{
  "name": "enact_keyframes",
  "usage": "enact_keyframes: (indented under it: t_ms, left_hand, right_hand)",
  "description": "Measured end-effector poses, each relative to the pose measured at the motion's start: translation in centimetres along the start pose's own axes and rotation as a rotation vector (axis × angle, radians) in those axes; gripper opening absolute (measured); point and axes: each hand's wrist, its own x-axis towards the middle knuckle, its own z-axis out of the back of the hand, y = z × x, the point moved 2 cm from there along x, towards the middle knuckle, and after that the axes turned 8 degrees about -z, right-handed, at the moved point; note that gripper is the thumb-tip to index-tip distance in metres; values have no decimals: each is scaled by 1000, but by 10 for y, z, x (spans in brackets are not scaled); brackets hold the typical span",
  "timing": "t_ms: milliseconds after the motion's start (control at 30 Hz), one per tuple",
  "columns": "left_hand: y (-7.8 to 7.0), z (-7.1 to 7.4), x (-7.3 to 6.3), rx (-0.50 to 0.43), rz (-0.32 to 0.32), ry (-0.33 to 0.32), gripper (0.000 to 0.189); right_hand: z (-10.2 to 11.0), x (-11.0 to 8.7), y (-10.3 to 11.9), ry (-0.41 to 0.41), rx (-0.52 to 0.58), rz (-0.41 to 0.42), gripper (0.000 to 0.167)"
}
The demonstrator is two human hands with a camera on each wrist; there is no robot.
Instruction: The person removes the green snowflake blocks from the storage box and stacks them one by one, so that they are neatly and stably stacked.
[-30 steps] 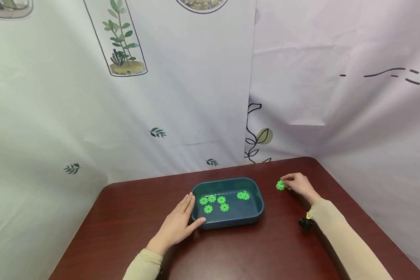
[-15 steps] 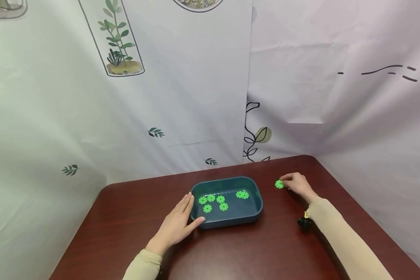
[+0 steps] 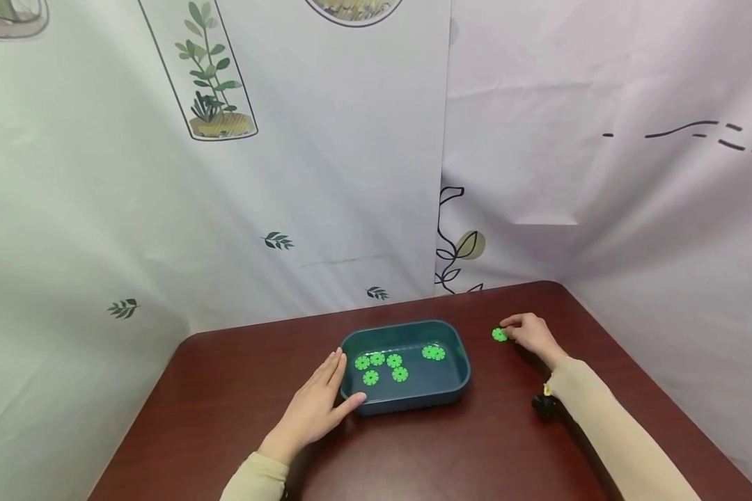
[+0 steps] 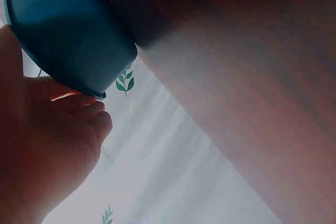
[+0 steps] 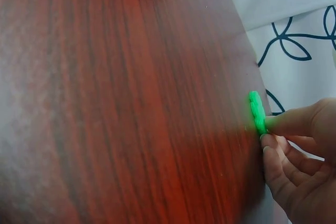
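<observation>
A dark teal rectangular tray [image 3: 413, 401] stands on the table, with several green notched plastic discs [image 3: 400, 374] lying on its floor. Against its left end rests my left hand [image 3: 313, 403], fingers extended along the wall and thumb at the front corner. From below, the left wrist view shows that hand [image 4: 58, 135] touching the rim of the tray [image 4: 73, 24]. To the right of the tray, my right hand [image 3: 533, 335] pinches one green notched disc [image 3: 499, 335] by its edge. In the right wrist view, the disc [image 5: 257, 113] appears edge-on at the fingertips.
A reddish-brown wooden table [image 3: 445, 452] carries everything. A small black object [image 3: 544, 406] shows beneath the right wrist. Printed white cloth [image 3: 351, 174] hangs behind the table and along both sides.
The disc in my right hand has tilted flatter, while that hand stays in about the same place. My left hand and the tray keep their places; the head view shifts slightly.
</observation>
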Motion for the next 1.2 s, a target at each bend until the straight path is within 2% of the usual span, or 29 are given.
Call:
enact_keyframes:
  t_ms: [500,733,933,1200]
  left_hand:
    - [0,2,1,3,-19,-6,93]
    - [0,0,0,7,-23,-5,92]
    - [-1,-1,-1,14,-20,-8,93]
    - [-2,0,-2,10,-10,-8,93]
  right_hand:
    - [1,-1,1,11,6,0,28]
    - [9,-3,8,3,24,28,29]
    - [24,4,30,-8,38,52,32]
    - [40,8,84,-13,32,147,32]
